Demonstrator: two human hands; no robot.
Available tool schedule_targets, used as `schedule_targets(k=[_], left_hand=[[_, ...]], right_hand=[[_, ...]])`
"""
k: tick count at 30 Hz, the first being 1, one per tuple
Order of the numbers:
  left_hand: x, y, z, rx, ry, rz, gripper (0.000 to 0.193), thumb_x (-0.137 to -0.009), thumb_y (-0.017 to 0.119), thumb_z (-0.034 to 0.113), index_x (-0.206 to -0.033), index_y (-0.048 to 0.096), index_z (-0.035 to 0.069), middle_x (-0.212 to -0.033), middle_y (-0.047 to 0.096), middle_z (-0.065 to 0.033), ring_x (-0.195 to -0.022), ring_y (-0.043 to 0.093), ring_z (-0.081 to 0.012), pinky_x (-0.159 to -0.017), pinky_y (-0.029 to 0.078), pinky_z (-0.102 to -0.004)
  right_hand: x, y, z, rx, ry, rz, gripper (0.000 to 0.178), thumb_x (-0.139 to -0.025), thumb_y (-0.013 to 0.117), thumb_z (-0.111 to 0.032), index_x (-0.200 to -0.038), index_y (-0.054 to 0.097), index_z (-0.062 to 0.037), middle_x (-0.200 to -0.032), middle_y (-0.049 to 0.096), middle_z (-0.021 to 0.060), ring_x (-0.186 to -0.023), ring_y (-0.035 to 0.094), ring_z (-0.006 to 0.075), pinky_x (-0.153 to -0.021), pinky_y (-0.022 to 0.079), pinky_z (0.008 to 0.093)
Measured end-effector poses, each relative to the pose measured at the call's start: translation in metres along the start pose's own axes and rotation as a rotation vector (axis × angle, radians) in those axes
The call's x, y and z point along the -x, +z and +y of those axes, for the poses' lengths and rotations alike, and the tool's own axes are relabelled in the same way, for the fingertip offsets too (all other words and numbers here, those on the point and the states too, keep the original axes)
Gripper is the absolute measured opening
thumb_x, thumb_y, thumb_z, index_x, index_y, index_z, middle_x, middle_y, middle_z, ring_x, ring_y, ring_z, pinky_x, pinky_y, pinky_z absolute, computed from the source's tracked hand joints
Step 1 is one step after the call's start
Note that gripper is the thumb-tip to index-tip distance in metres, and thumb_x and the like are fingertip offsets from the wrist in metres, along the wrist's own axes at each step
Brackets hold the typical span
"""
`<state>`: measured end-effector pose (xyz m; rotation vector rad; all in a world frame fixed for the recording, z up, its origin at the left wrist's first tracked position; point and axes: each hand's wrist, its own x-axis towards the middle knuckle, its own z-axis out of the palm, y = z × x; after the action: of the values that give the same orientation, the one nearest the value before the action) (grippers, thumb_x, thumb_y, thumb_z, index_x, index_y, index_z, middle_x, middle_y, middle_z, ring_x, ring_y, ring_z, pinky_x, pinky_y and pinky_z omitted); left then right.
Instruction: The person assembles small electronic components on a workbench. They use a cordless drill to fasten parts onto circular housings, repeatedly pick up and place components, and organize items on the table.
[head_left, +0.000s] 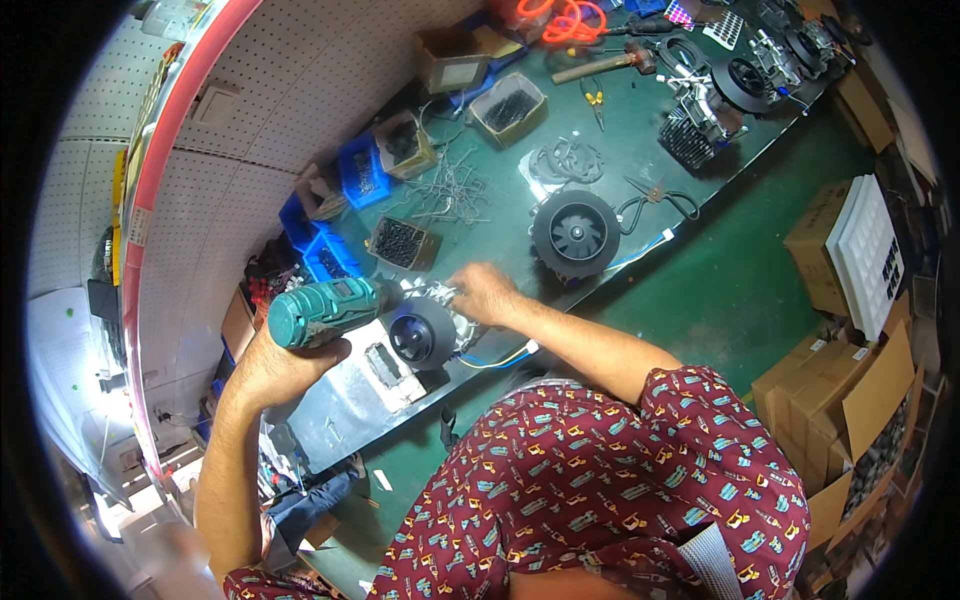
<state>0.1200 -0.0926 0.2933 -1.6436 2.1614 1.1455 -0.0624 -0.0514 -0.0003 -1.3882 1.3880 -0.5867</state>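
Observation:
A teal power drill (pixel 322 308) is gripped in my left hand (pixel 285 370), its chuck end against a silvery metal assembly. This assembly carries a black fan wheel (pixel 422 336) on its near side, with thin wires trailing right. My right hand (pixel 484 294) has its fingers closed on the assembly's far right edge. The exact spot where the drill meets the metal is hard to make out. Beside the wheel lies a pale block with a dark slot (pixel 393 376). Farther right stands a second black fan wheel unit (pixel 575 235).
Small screw boxes (pixel 400 243) and blue bins (pixel 363 172) line the bench's wall side, near loose wire pieces (pixel 450 187). Beyond lie scissors (pixel 657 200), pliers (pixel 595 103), a hammer (pixel 605 65) and more metal assemblies (pixel 700 115). Cardboard boxes (pixel 815 385) stand on the floor at right.

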Motion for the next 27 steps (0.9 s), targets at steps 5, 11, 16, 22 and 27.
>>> schedule_targets(k=[5,11,16,22,27], left_hand=[[0.002,0.001,0.001,-0.021,-0.075,-0.011,0.044,-0.078,0.075,0.005,-0.121,0.067,0.004,-0.108,0.071,-0.01,-0.098,0.067,-0.0186,-0.09,0.052,-0.0324],[-0.001,0.005,0.003,-0.114,-0.002,0.01,0.043,-0.077,0.076,0.012,-0.119,0.068,0.007,-0.107,0.072,-0.0126,-0.097,0.069,-0.0246,-0.091,0.053,-0.0347],[-0.001,0.005,0.014,-0.349,0.022,-0.026,0.04,-0.078,0.074,0.015,-0.117,0.069,0.01,-0.104,0.072,-0.0163,-0.097,0.069,-0.0326,-0.09,0.054,-0.0392],[-0.003,0.008,0.013,-0.19,0.039,0.03,0.042,-0.076,0.078,0.006,-0.117,0.067,0.006,-0.099,0.071,-0.0096,-0.092,0.067,-0.0226,-0.089,0.053,-0.0386],[-0.004,0.005,0.007,-0.095,0.0,-0.014,0.047,-0.079,0.075,0.009,-0.124,0.064,0.007,-0.11,0.07,-0.0111,-0.1,0.066,-0.0208,-0.091,0.052,-0.0355]], right_hand=[[0.001,0.0,0.0,0.006,-0.017,-0.012,0.033,-0.079,0.074,-0.022,-0.11,0.075,-0.0113,-0.101,0.072,0.0186,-0.1,0.069,0.0362,-0.087,0.054,0.0481],[0.006,-0.009,-0.009,0.007,0.0,-0.029,0.033,-0.08,0.073,-0.024,-0.11,0.074,-0.0113,-0.102,0.072,0.0184,-0.1,0.068,0.0369,-0.087,0.054,0.0482],[0.002,-0.006,-0.001,0.068,-0.026,-0.018,0.035,-0.081,0.074,-0.026,-0.113,0.073,-0.0099,-0.104,0.072,0.0178,-0.102,0.068,0.0365,-0.089,0.054,0.0477],[0.007,-0.018,-0.013,0.087,0.001,-0.074,0.034,-0.081,0.075,-0.027,-0.111,0.074,-0.0104,-0.103,0.072,0.0168,-0.101,0.068,0.0356,-0.087,0.054,0.0476],[0.005,-0.018,-0.013,0.14,-0.069,-0.071,0.032,-0.081,0.075,-0.027,-0.108,0.075,-0.0102,-0.101,0.072,0.0168,-0.1,0.068,0.0355,-0.087,0.054,0.0471]])
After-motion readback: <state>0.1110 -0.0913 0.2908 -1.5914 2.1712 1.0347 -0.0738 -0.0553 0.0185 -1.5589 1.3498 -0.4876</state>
